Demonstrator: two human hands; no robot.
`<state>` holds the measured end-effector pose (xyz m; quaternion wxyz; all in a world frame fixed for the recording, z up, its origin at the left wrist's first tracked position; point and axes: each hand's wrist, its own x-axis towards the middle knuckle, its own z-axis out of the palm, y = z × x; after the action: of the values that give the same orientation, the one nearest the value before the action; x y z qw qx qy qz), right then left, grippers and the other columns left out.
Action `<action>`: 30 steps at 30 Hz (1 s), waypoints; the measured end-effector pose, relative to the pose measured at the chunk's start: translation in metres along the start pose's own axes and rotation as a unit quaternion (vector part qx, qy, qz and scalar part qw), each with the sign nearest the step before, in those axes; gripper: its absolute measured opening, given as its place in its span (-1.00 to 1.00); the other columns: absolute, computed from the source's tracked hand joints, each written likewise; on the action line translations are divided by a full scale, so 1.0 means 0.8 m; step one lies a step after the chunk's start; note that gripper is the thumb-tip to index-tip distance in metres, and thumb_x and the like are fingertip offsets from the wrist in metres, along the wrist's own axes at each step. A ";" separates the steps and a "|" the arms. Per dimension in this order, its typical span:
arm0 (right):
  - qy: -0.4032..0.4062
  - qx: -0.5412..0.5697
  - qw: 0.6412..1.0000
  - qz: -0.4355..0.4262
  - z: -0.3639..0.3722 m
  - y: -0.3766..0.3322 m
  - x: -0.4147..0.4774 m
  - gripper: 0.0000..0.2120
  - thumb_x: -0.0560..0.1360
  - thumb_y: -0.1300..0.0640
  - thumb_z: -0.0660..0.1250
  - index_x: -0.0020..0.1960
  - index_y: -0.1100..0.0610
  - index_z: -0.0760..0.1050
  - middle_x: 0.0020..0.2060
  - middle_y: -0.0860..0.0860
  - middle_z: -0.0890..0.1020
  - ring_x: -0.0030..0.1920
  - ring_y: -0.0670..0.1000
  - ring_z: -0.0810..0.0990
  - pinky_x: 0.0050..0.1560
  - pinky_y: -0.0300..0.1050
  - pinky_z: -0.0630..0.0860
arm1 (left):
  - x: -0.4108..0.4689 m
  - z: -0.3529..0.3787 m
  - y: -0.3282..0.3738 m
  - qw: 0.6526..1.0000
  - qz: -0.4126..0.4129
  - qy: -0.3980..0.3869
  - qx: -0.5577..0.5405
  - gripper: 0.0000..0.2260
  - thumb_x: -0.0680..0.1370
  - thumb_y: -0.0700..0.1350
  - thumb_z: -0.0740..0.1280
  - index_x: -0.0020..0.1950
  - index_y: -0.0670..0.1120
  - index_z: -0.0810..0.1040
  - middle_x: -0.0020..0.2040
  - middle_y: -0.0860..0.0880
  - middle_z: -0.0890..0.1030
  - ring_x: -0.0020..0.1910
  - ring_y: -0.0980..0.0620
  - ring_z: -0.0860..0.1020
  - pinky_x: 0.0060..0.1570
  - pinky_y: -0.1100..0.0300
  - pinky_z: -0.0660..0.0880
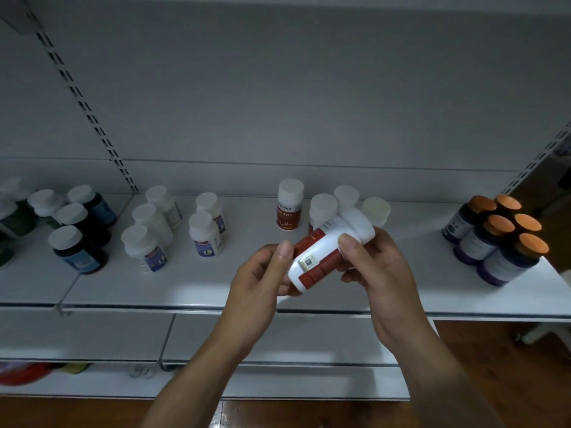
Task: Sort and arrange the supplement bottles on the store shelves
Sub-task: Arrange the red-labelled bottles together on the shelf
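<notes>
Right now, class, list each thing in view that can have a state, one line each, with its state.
held bottle: capped, tilted, above the shelf.
left hand: grips the bottle's base end.
right hand: grips it near the cap.
red-label bottle: upright, capped, on shelf.
orange-capped bottles: upright, clustered at the right.

Shop: white slotted-upright shelves (pixel 185 291) (gondola type), grouped supplement bottles (pixel 205 234).

Found white shelf (pixel 185 287) bearing upright stock: dark white-capped bottles (pixel 77 251) at left, white blue-labelled bottles (pixel 145 245) centre-left, red-labelled bottle (pixel 289 208) centre, orange-capped bottles (pixel 494 239) clustered at right.
</notes>
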<state>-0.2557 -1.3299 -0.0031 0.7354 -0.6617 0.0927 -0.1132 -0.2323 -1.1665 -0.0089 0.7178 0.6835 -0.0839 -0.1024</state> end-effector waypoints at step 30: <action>0.004 -0.514 0.855 -0.060 0.018 0.016 0.130 -0.55 0.51 -0.08 0.32 0.37 -0.04 0.38 0.00 0.03 0.67 0.12 0.13 0.59 0.06 -0.06 0.48 | 0.144 -0.026 -0.103 0.986 0.007 0.069 0.152 -0.63 0.45 -0.20 0.49 0.13 0.13 0.48 0.07 0.09 0.61 0.02 0.18 0.59 -0.01 0.28 0.50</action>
<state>-0.1514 -1.3448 -0.0131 0.2817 -0.9494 0.1003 -0.0960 -0.1181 -1.1803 -0.0941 0.6104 0.7895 -0.0532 -0.0358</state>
